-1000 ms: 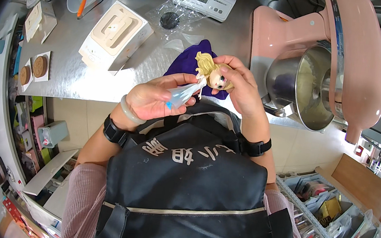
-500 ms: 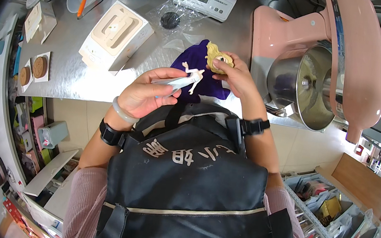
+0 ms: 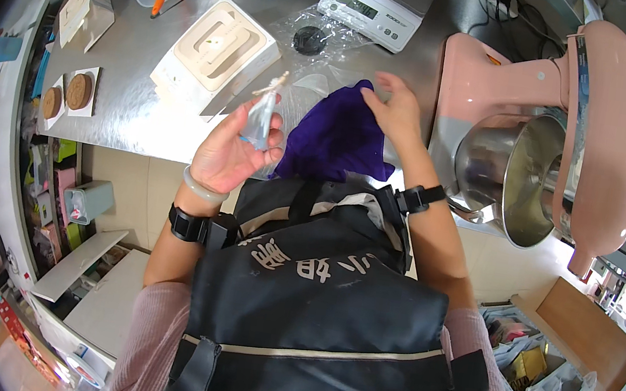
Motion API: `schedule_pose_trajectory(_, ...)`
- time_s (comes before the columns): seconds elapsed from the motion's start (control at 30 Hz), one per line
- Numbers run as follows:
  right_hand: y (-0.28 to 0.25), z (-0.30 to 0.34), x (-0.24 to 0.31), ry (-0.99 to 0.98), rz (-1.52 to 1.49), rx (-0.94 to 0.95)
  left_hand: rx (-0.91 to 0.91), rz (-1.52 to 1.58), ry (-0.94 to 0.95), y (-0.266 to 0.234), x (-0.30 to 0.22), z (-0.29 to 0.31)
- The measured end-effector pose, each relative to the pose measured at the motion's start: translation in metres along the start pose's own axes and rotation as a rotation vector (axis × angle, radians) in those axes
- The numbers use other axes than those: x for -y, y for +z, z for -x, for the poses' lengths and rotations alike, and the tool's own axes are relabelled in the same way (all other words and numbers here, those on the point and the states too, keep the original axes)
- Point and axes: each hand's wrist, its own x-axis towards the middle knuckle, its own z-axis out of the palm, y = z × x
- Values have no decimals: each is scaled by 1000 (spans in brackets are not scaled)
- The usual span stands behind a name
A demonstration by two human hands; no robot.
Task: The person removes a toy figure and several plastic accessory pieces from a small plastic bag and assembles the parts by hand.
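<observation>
My left hand is closed round a small figurine in a pale blue dress, held upright above the table edge. No head can be made out on it. A crumpled purple cloth lies on the steel table between my hands. Over the cloth's far right side is my right hand, fingers apart, with nothing visible in it. The yellow-haired doll head does not show in the current view.
The steel table carries a cream box, a clear plastic sheet with a black disc, and a white scale. To the right stands a pink stand mixer with a metal bowl. Round brown pieces lie left.
My right hand has let go of the yellow-haired head, which has gone from sight, and its fingers have spread. My left hand has turned the figurine more upright. The view has shifted slightly.
</observation>
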Motion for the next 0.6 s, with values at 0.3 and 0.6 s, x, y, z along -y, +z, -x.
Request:
schedule_pose_trajectory(0.3, 74, -29, 20, -387, 305, 281, -94, 278, 2, -8, -8, 1)
schedule_pose_trajectory(0.6, 55, -30, 33, -87, 103, 352, -189, 132, 121, -1, -10, -2)
